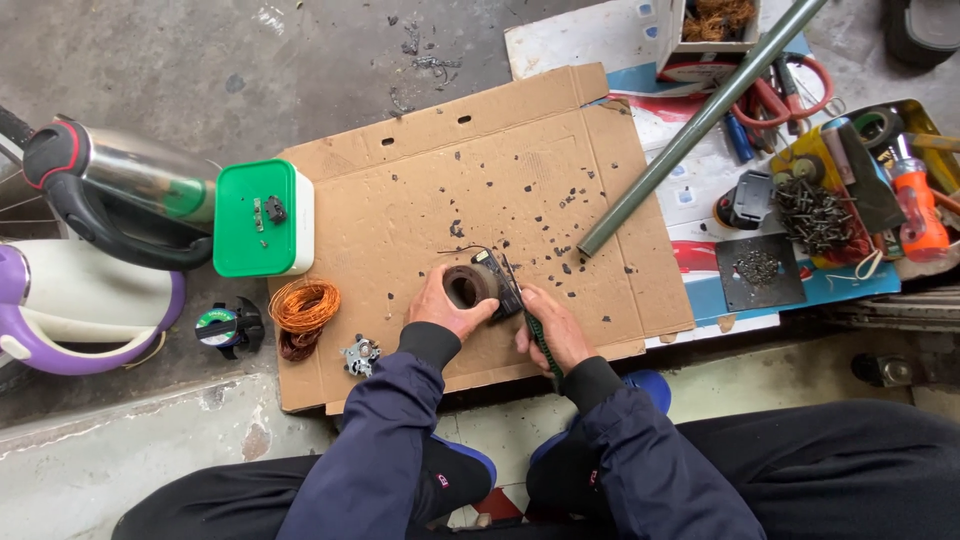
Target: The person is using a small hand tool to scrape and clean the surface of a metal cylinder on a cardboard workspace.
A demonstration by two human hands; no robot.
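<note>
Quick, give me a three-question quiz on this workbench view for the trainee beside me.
1. True or false: the left hand grips the round motor core on the cardboard sheet.
2. What lies left of that hand? A) copper wire coil B) a saucepan C) a book
3. Which hand holds the green-handled tool?

Key: 1 true; 2 A; 3 the right hand.

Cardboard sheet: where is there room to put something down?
Bare room lies on the flattened brown cardboard sheet, between the green-lidded white box and the grey metal pipe, though black crumbs dot it. It is crowded right of the pipe, around the yellow tray of tools.
</note>
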